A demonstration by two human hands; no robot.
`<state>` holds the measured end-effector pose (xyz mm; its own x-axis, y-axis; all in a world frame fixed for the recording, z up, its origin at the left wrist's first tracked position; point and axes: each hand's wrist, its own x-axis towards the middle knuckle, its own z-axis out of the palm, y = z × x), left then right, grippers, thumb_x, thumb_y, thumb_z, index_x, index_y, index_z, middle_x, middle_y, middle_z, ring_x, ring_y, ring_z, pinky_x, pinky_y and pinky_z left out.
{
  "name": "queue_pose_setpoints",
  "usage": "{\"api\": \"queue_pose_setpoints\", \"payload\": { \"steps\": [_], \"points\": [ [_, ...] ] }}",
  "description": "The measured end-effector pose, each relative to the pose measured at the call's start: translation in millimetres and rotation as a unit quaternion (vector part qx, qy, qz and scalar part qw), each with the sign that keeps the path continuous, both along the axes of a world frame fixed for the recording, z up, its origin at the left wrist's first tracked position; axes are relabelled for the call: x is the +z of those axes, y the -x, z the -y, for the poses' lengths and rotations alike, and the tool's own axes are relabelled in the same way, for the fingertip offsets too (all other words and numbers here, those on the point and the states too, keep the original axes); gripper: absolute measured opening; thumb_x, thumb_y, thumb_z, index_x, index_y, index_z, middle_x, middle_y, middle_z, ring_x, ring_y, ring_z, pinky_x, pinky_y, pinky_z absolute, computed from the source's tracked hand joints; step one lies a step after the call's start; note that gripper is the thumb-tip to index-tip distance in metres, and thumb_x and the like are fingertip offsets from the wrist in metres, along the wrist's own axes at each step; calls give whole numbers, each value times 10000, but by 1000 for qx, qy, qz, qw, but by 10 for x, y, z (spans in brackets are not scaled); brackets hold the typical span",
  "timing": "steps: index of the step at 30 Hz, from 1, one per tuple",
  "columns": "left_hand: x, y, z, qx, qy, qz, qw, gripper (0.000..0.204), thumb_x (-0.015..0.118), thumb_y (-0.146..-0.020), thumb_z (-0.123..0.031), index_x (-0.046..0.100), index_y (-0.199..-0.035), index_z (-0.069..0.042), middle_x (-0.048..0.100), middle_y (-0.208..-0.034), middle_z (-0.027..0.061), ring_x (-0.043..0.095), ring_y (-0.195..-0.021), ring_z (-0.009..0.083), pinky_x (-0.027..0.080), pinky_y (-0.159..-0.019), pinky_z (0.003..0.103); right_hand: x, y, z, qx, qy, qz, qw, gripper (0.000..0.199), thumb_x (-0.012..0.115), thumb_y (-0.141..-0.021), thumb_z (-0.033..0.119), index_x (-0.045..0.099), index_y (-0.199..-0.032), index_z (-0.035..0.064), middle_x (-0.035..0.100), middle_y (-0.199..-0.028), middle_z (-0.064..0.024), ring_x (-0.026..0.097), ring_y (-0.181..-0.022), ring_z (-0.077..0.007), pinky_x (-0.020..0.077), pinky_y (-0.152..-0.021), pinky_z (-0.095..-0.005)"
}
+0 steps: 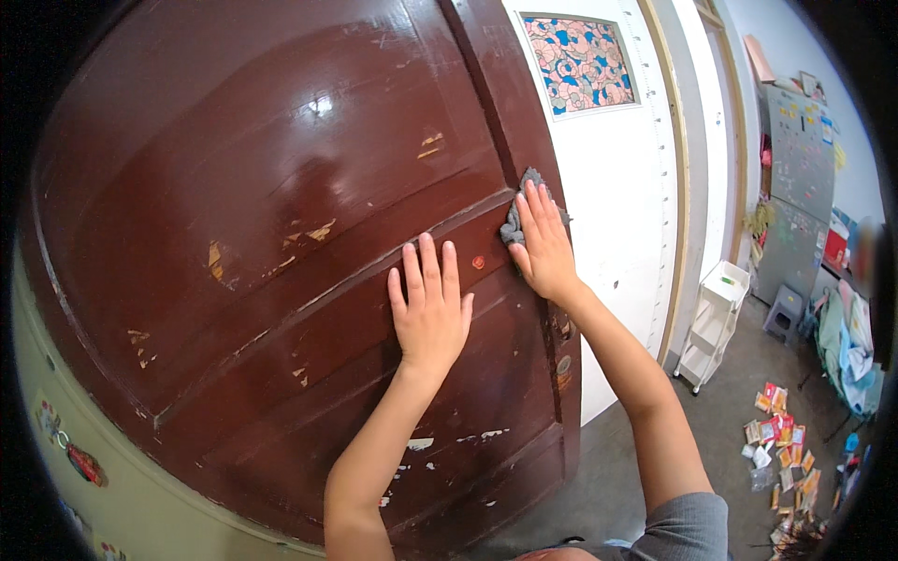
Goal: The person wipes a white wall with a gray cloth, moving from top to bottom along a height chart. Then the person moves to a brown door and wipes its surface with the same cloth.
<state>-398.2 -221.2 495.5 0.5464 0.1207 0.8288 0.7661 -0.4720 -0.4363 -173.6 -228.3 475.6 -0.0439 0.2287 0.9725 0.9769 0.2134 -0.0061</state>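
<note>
A dark red-brown wooden door (pixel 281 122) with raised panels and chipped paint fills most of the view. My left hand (pixel 430 313) lies flat against its middle rail, fingers spread and holding nothing. To the right, my right hand (pixel 544 245) presses a crumpled grey cloth (pixel 511 229) to the door near its edge. The cloth sticks out around the fingers; part of it is hidden beneath the palm. A small orange-red spot (pixel 478 263) shows on the wood between the two hands. Below my right hand, a round lock (pixel 564 366) sits on the door's edge strip.
Behind the door's edge stands a white door (pixel 617 224) with a patterned pane (pixel 580 64). Farther right are a white rolling cart (pixel 716 323), a grey fridge (pixel 795 187) and a small stool (pixel 784 311). Several packets (pixel 781 435) litter the floor. A keyring (pixel 79 458) hangs at lower left.
</note>
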Motion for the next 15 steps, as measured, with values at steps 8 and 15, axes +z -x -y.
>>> {"api": "queue_pose_setpoints", "payload": {
  "steps": [8, 15],
  "points": [
    [-96, -111, -173, 36, -98, 23, 994, 710, 637, -808, -428, 437, -1406, -101, 342, -1494, 201, 320, -1364, 368, 263, -1083, 542, 386, -63, -33, 7, -30, 10, 999, 703, 576, -892, 249, 267, -1471, -2, 182, -1568, -188, 135, -1456, -383, 138, -1168, -505],
    [-105, -149, -219, 47, -131, 36, 990, 729, 631, -783, -437, 438, -1402, -105, 354, -1485, 197, 332, -1359, 369, 285, -1076, 547, 979, -194, -162, 0, -86, 30, 996, 674, 565, -912, 299, 298, -1469, 30, 231, -1561, -147, 172, -1449, -364, 167, -1161, -496]
  ]
}}
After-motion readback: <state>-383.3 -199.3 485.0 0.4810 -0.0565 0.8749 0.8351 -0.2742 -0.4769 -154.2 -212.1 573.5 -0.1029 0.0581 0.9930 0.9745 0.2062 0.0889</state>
